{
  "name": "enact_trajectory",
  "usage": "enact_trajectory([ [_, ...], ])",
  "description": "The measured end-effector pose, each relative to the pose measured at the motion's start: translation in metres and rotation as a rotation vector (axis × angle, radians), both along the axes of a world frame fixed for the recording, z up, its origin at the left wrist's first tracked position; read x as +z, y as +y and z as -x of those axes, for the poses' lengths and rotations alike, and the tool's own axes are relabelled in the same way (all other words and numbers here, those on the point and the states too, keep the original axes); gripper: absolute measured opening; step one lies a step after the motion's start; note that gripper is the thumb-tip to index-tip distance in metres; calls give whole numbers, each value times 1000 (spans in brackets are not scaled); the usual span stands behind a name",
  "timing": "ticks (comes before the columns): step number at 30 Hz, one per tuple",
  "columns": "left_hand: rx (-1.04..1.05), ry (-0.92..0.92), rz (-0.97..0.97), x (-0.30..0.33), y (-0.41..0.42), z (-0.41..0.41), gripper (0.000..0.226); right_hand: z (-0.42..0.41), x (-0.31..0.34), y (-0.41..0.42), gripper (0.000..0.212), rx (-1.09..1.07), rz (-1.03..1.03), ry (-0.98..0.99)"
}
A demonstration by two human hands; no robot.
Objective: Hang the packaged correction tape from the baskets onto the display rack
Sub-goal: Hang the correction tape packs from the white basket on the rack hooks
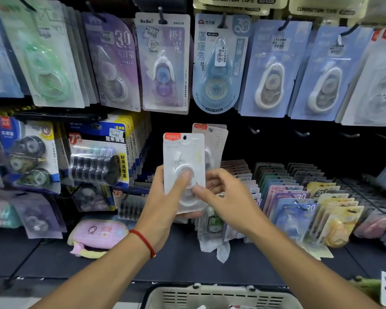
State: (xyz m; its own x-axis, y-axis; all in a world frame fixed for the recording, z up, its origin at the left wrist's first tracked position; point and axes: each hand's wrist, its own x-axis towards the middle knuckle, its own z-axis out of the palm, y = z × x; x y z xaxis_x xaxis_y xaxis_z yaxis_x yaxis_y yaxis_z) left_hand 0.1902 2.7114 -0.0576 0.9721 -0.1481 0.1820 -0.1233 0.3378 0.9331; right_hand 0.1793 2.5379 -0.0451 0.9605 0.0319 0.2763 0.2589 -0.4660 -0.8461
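Standing upright in mid-air at the centre of the scene, the front white correction tape pack (184,172) has its long axis vertical, its red-labelled top and hanging hole pointing up and its clear blister facing the camera. A second, similar pack (214,141) sits just behind it and offset to the right, also upright, with its own red corner at the top. The left hand (165,197) grips the front pack from the left, thumb pressed across the blister and fingers curled behind the card. The right hand (221,192) comes in from the right with its thumb touching the front pack's lower right edge and its fingers bent around behind; it appears to be pinching the packs, though which one its fingers hold behind is hidden. Neither pack is on a hook yet, so this hanging step is, by my reading, only at the sorting or separating stage. Far and to the right, several bare hooks (254,130) stick out of the dark display rack (321,148), and they look like likely places for these packs. Above them a full row of hung packs (216,63) suggests much of the rack is stocked already. Near the bottom edge, the rim of a pale basket (221,295) shows, with a little of its contents visible, so more stock probably remains to be hung.
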Motion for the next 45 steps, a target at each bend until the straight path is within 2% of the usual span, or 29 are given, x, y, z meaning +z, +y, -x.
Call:
enact_trajectory([
  [2, -50, 35, 67, 1, 1, 0, 25, -1, 0, -1, 41, -11, -30, 4],
  [5, -34, 14, 70, -1, 4, 0, 20, -3, -2, -4, 31, -17, -104, -1],
  [9, 60, -38, -10, -4, 7, -2, 22, -2, -3, -8, 26, -47, -287, -28],
  [13, 140, -56, -56, -6, 10, -6, 19, -3, 0, -13, 24, -122, -334, -70],
  [21, 298, -144, -85, -1, 14, -6, 25, 1, 3, -12, 22, -133, -378, -144],
  [24, 325, -191, -97, 1, 16, -6, 36, -2, 2, -11, 28, -194, -285, -118],
  [27, 291, -207, -110, 3, 14, -3, 35, -6, 1, -15, 62, -300, 91, -1],
  [29, 187, -168, -99, 1, 10, -2, 34, -6, -1, -15, 60, -298, 205, -53],
  [31, 71, -123, -102, 0, 5, -1, 36, -4, 0, -13, 45, -150, 90, -64],
  [34, -33, -111, -117, -2, -3, 3, 41, 0, -2, -6, 51, 11, -86, -1],
  [36, -34, -126, -156, -2, -6, 3, 47, -1, -3, -2, 50, -23, -151, -30],
  [40, 15, -112, -202, -1, -7, 2, 66, -5, -3, -5, 26, -112, -240, -82],
  [45, 38, -162, -241, 1, -9, 3, 64, -7, 5, -8, 19, -90, -280, -162],
])
